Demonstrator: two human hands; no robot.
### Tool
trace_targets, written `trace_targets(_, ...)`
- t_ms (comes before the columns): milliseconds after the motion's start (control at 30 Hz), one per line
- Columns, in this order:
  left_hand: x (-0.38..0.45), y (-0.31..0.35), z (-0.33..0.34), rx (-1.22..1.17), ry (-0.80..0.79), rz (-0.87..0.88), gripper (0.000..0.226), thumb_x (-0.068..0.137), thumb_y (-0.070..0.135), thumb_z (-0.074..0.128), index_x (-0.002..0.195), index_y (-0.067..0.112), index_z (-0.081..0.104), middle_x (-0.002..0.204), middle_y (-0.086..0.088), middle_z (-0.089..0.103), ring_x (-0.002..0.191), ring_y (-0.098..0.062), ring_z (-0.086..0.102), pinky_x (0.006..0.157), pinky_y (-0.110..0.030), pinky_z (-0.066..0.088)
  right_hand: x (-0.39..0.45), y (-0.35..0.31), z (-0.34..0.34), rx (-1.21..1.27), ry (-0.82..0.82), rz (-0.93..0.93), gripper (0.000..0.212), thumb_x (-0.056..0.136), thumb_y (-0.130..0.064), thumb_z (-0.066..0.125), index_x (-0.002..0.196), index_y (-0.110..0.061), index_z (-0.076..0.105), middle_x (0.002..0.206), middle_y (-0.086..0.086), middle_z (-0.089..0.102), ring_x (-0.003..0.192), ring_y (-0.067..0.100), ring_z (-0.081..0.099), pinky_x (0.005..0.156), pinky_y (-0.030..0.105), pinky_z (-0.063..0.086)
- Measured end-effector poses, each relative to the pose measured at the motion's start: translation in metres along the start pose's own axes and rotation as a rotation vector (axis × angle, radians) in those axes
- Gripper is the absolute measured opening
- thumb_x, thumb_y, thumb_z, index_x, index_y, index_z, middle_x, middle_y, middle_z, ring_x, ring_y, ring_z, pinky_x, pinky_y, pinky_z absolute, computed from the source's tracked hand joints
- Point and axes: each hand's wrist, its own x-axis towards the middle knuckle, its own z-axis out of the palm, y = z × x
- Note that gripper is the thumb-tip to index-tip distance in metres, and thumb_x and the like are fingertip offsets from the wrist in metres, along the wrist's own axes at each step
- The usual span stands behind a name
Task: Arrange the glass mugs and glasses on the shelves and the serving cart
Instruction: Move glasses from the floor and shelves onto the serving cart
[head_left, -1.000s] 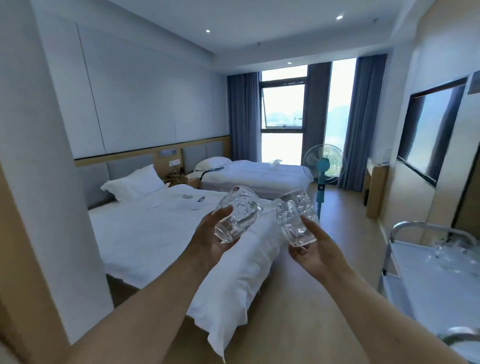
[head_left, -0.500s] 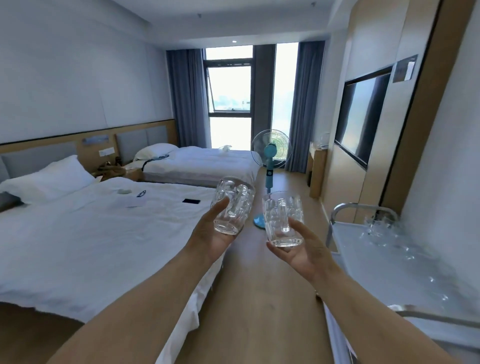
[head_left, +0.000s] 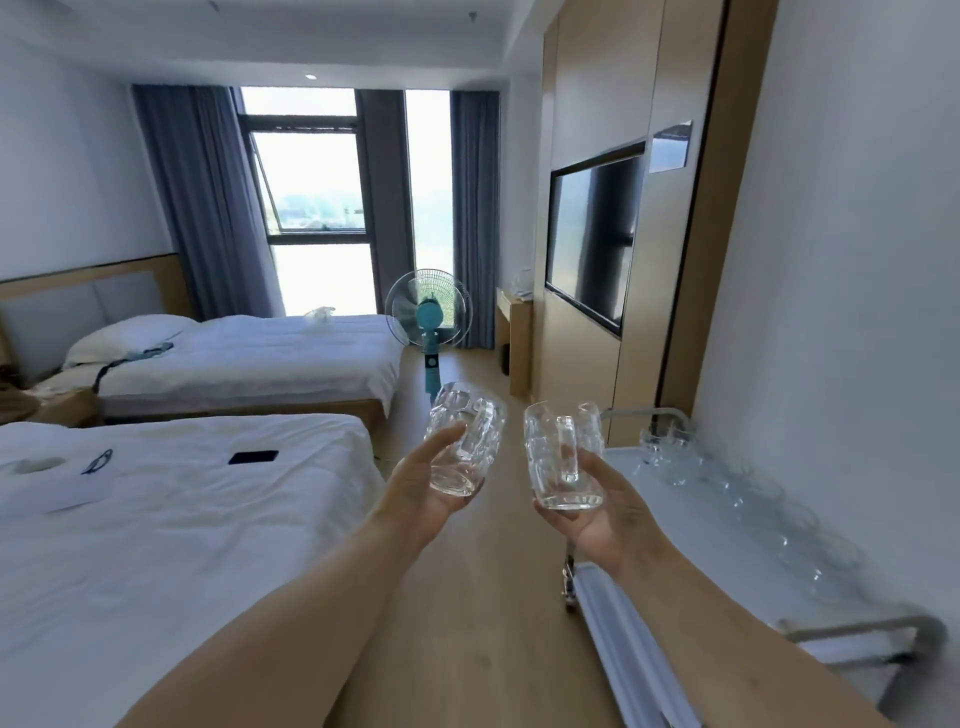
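I hold two clear, dimpled glass mugs out in front of me over the wooden floor. My left hand (head_left: 423, 493) grips one glass mug (head_left: 470, 441), which tilts slightly to the left. In my right hand (head_left: 605, 512) the other glass mug (head_left: 561, 457) stands upright, its handle facing me. The white serving cart (head_left: 675, 525) stands just to the right, along the wall. Several glasses (head_left: 727, 483) line its top shelf on the wall side. The right mug hovers beside the cart's near left edge.
Two white beds fill the left, the near bed (head_left: 182, 519) carrying a dark phone (head_left: 253, 457) and papers. A teal standing fan (head_left: 428, 322) stands ahead in the aisle. A wall television (head_left: 592, 239) and a small desk (head_left: 514, 343) are on the right. The cart's metal handle (head_left: 883, 631) sticks out near me.
My view has swung right, so the beds slid left and the serving cart came further into view. Both hands still hold the mugs, now closer to the cart.
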Motion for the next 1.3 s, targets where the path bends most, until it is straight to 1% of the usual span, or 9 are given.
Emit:
trace_targets(100, 0.035, 0.008, -0.010, 0.059, -0.005, -0.058, 0.075, 0.052, 0.027, 0.098, 0.120, 0.010, 0.071, 0.125, -0.021, 0.067, 0.105, -0.033, 0.061, 0.100, -0.050, 0.050, 0.027, 0.002, 0.009, -0.063, 0.075, -0.023, 0.074, 0.052, -0.025, 0.091, 0.122, -0.013, 0.070, 0.116, 0.019, 0.070, 0.089, 0.030, 0.069, 0.074, 0.038, 0.058)
trace_targets(200, 0.065, 0.016, -0.018, 0.120, -0.032, -0.080, 0.084, 0.047, 0.038, 0.098, 0.121, 0.015, 0.066, 0.094, -0.012, 0.069, 0.083, -0.025, 0.068, 0.083, -0.041, 0.057, 0.052, 0.005, 0.010, -0.108, 0.134, -0.050, 0.062, 0.069, -0.030, 0.085, 0.127, -0.017, 0.068, 0.126, 0.018, 0.066, 0.098, 0.028, 0.066, 0.077, 0.035, 0.050)
trace_targets(333, 0.102, 0.021, -0.025, 0.124, -0.104, -0.126, 0.092, 0.037, 0.038, 0.100, 0.118, 0.010, 0.068, 0.098, -0.015, 0.072, 0.083, -0.027, 0.069, 0.074, -0.038, 0.058, 0.077, 0.009, 0.011, -0.052, 0.128, -0.079, 0.053, 0.075, -0.023, 0.078, 0.126, -0.013, 0.067, 0.129, 0.020, 0.066, 0.098, 0.033, 0.066, 0.081, 0.039, 0.051)
trace_targets(533, 0.154, 0.003, -0.029, 0.042, -0.183, -0.237, 0.026, 0.072, 0.026, 0.088, 0.094, 0.016, 0.079, 0.107, -0.017, 0.073, 0.089, -0.032, 0.071, 0.092, -0.049, 0.055, 0.115, 0.009, -0.005, 0.004, 0.114, -0.096, 0.039, 0.074, -0.021, 0.081, 0.111, -0.013, 0.070, 0.136, 0.023, 0.060, 0.119, 0.043, 0.061, 0.108, 0.056, 0.043)
trace_targets(667, 0.191, -0.011, -0.012, 0.130, -0.192, -0.264, 0.018, 0.072, 0.029, 0.088, 0.084, 0.018, 0.081, 0.093, -0.014, 0.076, 0.081, -0.030, 0.072, 0.089, -0.050, 0.057, 0.146, -0.003, -0.022, -0.104, 0.137, -0.115, 0.083, 0.029, -0.030, 0.104, 0.102, -0.006, 0.072, 0.112, 0.024, 0.069, 0.102, 0.042, 0.065, 0.100, 0.060, 0.046)
trace_targets(800, 0.235, -0.024, 0.014, 0.185, -0.208, -0.290, 0.009, 0.072, 0.028, 0.084, 0.078, 0.023, 0.081, 0.088, -0.012, 0.076, 0.076, -0.028, 0.073, 0.073, -0.044, 0.061, 0.179, -0.026, -0.045, -0.096, 0.119, -0.108, 0.040, 0.065, -0.017, 0.089, 0.100, -0.004, 0.075, 0.108, 0.022, 0.070, 0.095, 0.040, 0.069, 0.075, 0.052, 0.061)
trace_targets(933, 0.285, -0.038, 0.043, 0.271, -0.243, -0.323, 0.023, 0.063, 0.031, 0.085, 0.085, 0.025, 0.080, 0.094, -0.011, 0.073, 0.079, -0.027, 0.070, 0.075, -0.041, 0.060, 0.220, -0.054, -0.075, -0.078, 0.198, -0.129, 0.018, 0.081, -0.017, 0.076, 0.094, -0.004, 0.075, 0.106, 0.024, 0.069, 0.099, 0.043, 0.063, 0.077, 0.051, 0.058)
trace_targets(1067, 0.343, -0.049, 0.067, 0.386, -0.241, -0.285, 0.064, 0.073, 0.023, 0.084, 0.131, 0.008, 0.061, 0.110, -0.014, 0.070, 0.080, -0.024, 0.069, 0.066, -0.035, 0.056, 0.255, -0.091, -0.094, -0.191, 0.194, -0.173, 0.038, 0.059, -0.023, 0.093, 0.090, -0.006, 0.080, 0.106, 0.021, 0.072, 0.096, 0.040, 0.069, 0.085, 0.052, 0.058)
trace_targets(1300, 0.419, -0.074, 0.109, 0.418, -0.201, -0.221, 0.110, 0.035, 0.022, 0.096, 0.132, 0.009, 0.047, 0.119, -0.017, 0.069, 0.098, -0.034, 0.072, 0.076, -0.048, 0.061, 0.312, -0.138, -0.132, -0.257, 0.260, -0.199, 0.041, 0.059, -0.026, 0.092, 0.098, -0.017, 0.082, 0.112, 0.017, 0.074, 0.102, 0.032, 0.073, 0.076, 0.043, 0.061)
